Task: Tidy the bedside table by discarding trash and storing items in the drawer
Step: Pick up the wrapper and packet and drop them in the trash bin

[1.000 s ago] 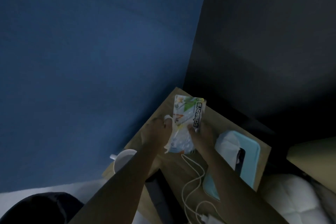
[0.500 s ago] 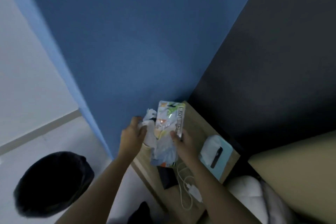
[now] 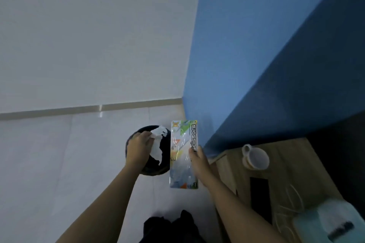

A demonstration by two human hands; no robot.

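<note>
While the left hand (image 3: 138, 149) hangs right over the black bin (image 3: 147, 165) on the pale floor (image 3: 59, 163), it has its fingers pinched on a torn scrap of white paper (image 3: 157, 145), and that scrap dangles across the dark mouth of the bin. Over to the side, the right hand (image 3: 199, 161) grips the long edge of a scissors package (image 3: 183, 154), thumb on the printed face, the card held flat and lengthways with the word "scissors" running up its side. The two hands are apart, the package between them, its left edge just beside the bin's rim. Off to the right sits the wooden bedside table (image 3: 286, 163), tucked against the blue wall (image 3: 246, 65). On the table I can see a white mug (image 3: 256, 159) near the back, a flat black device (image 3: 260, 199) lying nearer the front, a loop of white cable (image 3: 294, 199) beside it, and a light blue tissue box (image 3: 325, 223) at the near corner with a small dark object on top, too blurred to make out. Something dark shows at the bottom edge below the arms; I can't tell what it is.
</note>
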